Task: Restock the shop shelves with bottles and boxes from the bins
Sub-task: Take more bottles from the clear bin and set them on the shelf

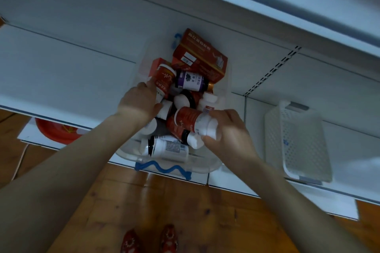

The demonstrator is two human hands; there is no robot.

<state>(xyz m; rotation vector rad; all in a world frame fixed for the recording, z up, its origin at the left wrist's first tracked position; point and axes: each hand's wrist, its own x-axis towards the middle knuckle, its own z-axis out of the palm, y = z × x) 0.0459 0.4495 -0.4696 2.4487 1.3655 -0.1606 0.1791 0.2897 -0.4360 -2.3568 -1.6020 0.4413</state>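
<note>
Hands [141, 101] in clear bin [205, 167]; right grips red-labelled white-capped bottle [191, 120].

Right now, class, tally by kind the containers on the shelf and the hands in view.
Clear bin: 1
White basket: 1
Hands: 2, left hand and right hand, which grips a red-labelled bottle
Total: 4

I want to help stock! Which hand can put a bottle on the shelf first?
Probably the right hand: it already grips a red bottle with a white cap. The left hand only reaches among bottles in the clear bin.
</note>
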